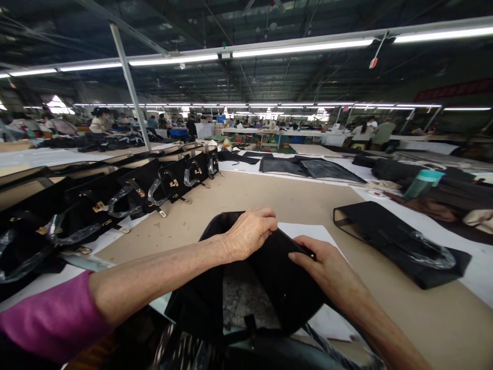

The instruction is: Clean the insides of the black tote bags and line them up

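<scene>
A black handbag (285, 277) stands close in front of me with its mouth turned up, so I look down into its dark inside. My left hand (252, 231) reaches across and is closed on the bag's far rim, fingers curled over the edge. On the right side of the same rim, my right hand (318, 259) pinches the edge between thumb and fingers. A grey patch shows at the bottom of the bag. Its near side, with a small strap, is partly in shadow.
Several black handbags (142, 185) with plastic-wrapped handles stand in rows at left. Another black handbag (400, 239) lies on the brown board (246, 190) at right. Flat black panels (308, 168) and a teal-lidded bottle (423, 182) are farther back. People work in the background.
</scene>
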Motion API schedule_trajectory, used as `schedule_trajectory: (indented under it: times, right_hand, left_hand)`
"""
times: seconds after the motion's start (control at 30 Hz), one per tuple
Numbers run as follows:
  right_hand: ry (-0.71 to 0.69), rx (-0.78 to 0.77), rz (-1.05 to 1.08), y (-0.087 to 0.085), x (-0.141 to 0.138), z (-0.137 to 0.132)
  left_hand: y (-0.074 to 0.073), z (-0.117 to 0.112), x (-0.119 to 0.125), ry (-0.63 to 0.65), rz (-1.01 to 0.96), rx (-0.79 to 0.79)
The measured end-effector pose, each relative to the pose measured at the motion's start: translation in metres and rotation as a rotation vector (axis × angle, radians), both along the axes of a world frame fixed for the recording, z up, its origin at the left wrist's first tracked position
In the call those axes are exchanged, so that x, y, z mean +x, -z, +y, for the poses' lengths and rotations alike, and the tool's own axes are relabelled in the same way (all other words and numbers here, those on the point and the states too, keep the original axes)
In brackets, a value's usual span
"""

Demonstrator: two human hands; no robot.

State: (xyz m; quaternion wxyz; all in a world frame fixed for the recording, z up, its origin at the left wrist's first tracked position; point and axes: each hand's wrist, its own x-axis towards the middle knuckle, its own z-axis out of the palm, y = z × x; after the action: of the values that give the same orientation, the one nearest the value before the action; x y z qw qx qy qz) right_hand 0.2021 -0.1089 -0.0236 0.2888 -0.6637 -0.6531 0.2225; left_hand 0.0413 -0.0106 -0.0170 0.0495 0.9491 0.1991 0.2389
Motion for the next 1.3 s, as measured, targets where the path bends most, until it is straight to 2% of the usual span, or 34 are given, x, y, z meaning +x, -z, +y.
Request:
schedule_trajectory:
  times: [0.1, 0.17, 0.23, 0.37, 0.4, 0.47, 0.7, 0.97, 1.3]
  right_hand:
    - [-0.02, -0.026, 0.048, -0.003, 0.0, -0.002]
    - [-0.052, -0.058, 0.098, -0.005, 0.0, -0.007]
    - [-0.082, -0.08, 0.135, -0.007, 0.001, -0.013]
    - [-0.113, -0.1, 0.155, -0.007, 0.003, -0.029]
    - [-0.116, -0.103, 0.162, -0.007, 0.003, -0.032]
    - [-0.127, -0.104, 0.179, -0.005, 0.003, -0.037]
    - [-0.146, -0.048, 0.177, -0.002, 0.001, -0.041]
    - [-0.134, -0.04, 0.152, 0.0, 0.001, -0.04]
    - [-0.162, -0.011, 0.095, -0.002, 0.0, -0.04]
  left_hand:
    - [-0.004, -0.015, 0.004, -0.038, -0.019, 0.036]
    - [-0.006, -0.029, 0.006, -0.104, -0.051, -0.077]
    - [-0.007, -0.042, 0.009, -0.153, -0.045, -0.384]
    - [-0.005, -0.057, 0.015, -0.214, -0.049, -1.206]
    - [-0.003, -0.058, 0.017, -0.235, -0.104, -1.341]
    - [-0.001, -0.059, 0.021, -0.259, -0.234, -1.489]
    - [0.003, -0.064, 0.029, -0.306, -0.396, -1.541]
    - [0.0, -0.063, 0.028, -0.279, -0.444, -1.595]
    - [0.001, -0.063, 0.028, -0.314, -0.486, -1.608]
